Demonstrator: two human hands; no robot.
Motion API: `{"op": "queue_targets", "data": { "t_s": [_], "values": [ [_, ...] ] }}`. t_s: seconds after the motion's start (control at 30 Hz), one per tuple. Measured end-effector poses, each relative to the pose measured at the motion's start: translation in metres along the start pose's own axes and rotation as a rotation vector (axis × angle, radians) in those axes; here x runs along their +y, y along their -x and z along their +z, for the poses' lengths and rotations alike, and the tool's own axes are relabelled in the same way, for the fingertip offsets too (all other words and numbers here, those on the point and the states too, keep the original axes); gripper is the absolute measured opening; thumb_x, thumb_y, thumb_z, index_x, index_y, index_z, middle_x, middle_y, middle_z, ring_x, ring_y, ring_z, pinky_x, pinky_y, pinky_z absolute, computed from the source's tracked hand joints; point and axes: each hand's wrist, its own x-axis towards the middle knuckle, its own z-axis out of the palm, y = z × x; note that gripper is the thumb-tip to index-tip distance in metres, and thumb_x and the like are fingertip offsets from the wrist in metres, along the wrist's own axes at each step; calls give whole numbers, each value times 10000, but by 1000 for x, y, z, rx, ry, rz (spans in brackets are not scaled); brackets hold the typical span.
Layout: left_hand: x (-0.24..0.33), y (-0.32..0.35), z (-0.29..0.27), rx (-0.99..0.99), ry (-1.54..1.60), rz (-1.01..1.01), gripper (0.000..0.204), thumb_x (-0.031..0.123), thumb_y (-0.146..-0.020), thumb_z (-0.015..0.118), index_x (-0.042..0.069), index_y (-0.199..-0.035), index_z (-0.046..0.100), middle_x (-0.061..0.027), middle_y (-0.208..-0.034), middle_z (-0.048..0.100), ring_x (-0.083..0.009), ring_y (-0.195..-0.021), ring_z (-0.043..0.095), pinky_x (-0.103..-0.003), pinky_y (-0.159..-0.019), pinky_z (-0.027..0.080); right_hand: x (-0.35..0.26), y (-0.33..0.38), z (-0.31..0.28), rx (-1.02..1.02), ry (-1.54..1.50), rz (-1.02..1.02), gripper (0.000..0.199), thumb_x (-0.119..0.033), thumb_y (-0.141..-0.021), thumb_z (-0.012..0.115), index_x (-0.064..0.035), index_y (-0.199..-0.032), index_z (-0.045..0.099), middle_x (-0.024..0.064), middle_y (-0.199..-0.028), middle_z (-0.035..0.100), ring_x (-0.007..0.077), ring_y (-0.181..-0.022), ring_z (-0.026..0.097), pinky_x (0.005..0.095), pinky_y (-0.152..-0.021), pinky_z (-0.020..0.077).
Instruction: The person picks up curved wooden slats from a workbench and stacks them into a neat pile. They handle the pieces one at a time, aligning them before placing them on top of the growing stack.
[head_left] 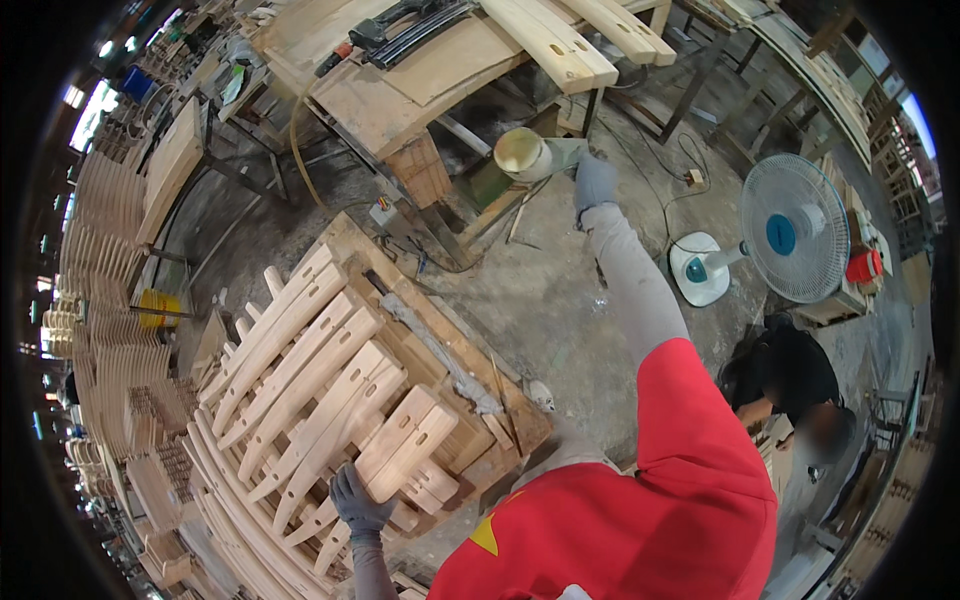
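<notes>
My left hand [362, 502], in a grey glove, is closed on the lower end of a pale slotted wooden piece [412, 436] on a stack. Long curved wooden pieces [310, 385], several with oval slots near their ends, lie side by side next to it. My right arm stretches far forward. My gloved right hand [596, 185] looks closed beside a white bucket [522, 155] with a pale yellowish inside. A flat greyish thing [566, 152] shows between hand and bucket; whether I hold it is unclear, since the fingers are partly hidden.
Ahead, a workbench [440, 105] bears a power tool [400, 22] and slotted boards [555, 45]. A standing fan [780, 235] is at the right, with cables on the floor. Another person [795, 370] crouches at the right. Tall stacks of curved wood [105, 225] stand at the left.
</notes>
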Motion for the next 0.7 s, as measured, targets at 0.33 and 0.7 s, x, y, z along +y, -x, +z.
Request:
{"op": "queue_targets", "data": {
  "t_s": [0.33, 0.7],
  "values": [
    [2, -7, -2, -28, 27, -3, 864, 420, -576, 689, -26, -1263, 411, -213, -1178, 479, -410, -1100, 457, -535, -970, 350, 51, -81, 59, -5, 1072, -647, 184, -186, -811, 617, -12, -868, 632, 143, -781, 657, 253, -668, 622, 358, -631, 488],
    [0, 11, 1, -31, -17, -17, 835, 501, -646, 646, -36, -1240, 410, -215, -1181, 481, -414, -1087, 469, -556, -956, 356, 31, -83, 170, -230, 791, -493, 256, -254, -883, 505, -53, -954, 647, 132, -940, 665, 270, -858, 626, 386, -768, 485]
  ]
}}
